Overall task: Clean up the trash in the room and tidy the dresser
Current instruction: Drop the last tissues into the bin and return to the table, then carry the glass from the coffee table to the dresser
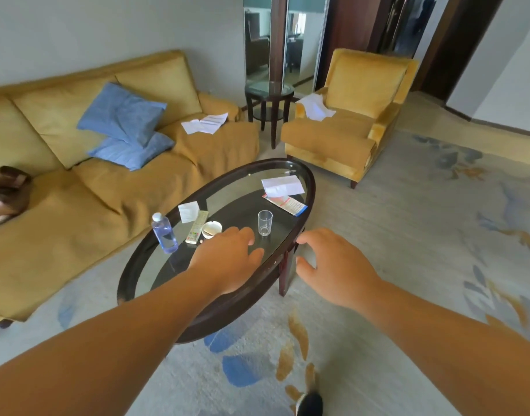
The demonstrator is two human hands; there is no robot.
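You stand in a sitting room with a mustard sofa [107, 187], a matching armchair [345, 124] and a patterned carpet [408, 235], facing an oval glass-topped bench [227, 313] with a dark wooden rim. Most of the clutter lies on that bench: a water bottle [164, 234] near its left edge, a remote [196, 227] and a small white ashtray [211, 229] just beside each other toward the middle, a white slip of paper [188, 211] behind the remote, an empty clear glass [265, 223] upright near the right edge, and a folded white sheet [283, 185] resting on a printed leaflet [287, 204] at the far end. More loose papers [205, 124] lie on the sofa seat, and another sheet [314, 107] on the armchair's arm.

Your left hand [227, 259] hovers over the near half of the glass top, fingers spread and holding nothing, close to the ashtray and the glass. Your right hand [336, 265] hangs off the bench's right edge, also spread and empty.

This looks like the start of collecting trash, with nothing picked up yet. No dresser is in view, so that part is not begun. The next move calls for choosing one item, probably the ashtray or the glass; set your fingers around it squarely, since the glass top is slick and the tumbler could tip.
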